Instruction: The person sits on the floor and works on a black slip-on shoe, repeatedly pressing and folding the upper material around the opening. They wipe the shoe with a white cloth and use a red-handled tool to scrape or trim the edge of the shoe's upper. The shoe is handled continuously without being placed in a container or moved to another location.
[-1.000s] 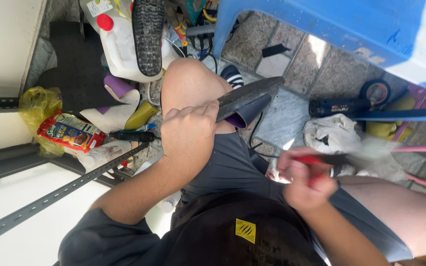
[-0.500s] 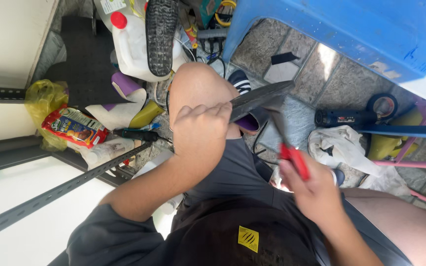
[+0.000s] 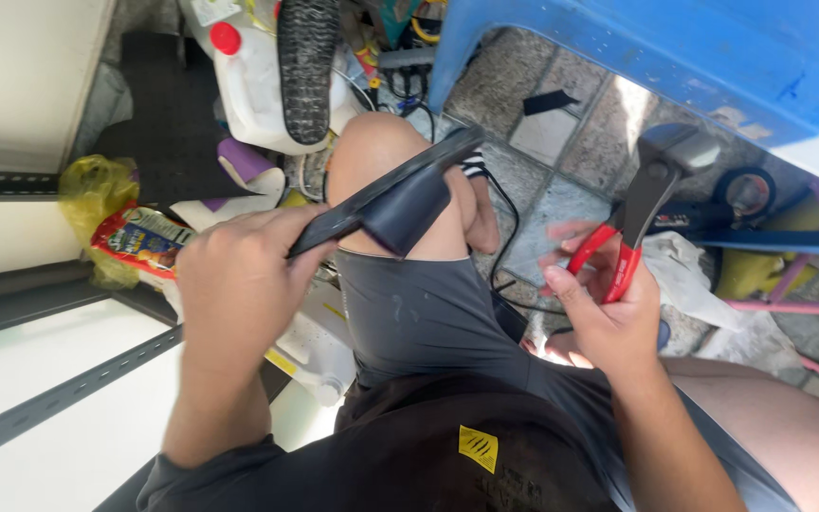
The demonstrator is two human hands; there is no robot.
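Stone-paved floor [image 3: 561, 204] with grey grouted slabs lies beneath a seated person, cluttered on the left and far sides. Left hand [image 3: 239, 280] is closed in a full fist around the near end of a long flat black strip [image 3: 381, 194], which runs up and to the right across the raised bare knee [image 3: 381, 156]; a folded dark flap hangs from the strip just over the knee. Right hand [image 3: 609, 313] is closed round the red handles of a pair of pliers [image 3: 642, 213], fingers wrapped on the grips, dark head pointing up and away; the handles stand slightly spread, and whether the nose is closed cannot be determined through blur. Strip and pliers are apart, the pliers to the right of the knee. Grey shorts [image 3: 419, 313] and a dark shirt with a small yellow label [image 3: 478, 448] fill the near centre. Far of the knee stand a white plastic jug with a red cap [image 3: 248, 85] and a black treaded tyre [image 3: 307, 62] upright against it. Left of the hand lie a yellow plastic bag [image 3: 92, 190] and a red snack packet [image 3: 139, 242], beside pale shelving with dark slotted rails [image 3: 59, 398]. A blue plastic table [image 3: 675, 47] occupies the far right, with a black roll of tape [image 3: 746, 194] and pink tubing [image 3: 808, 284] below it.
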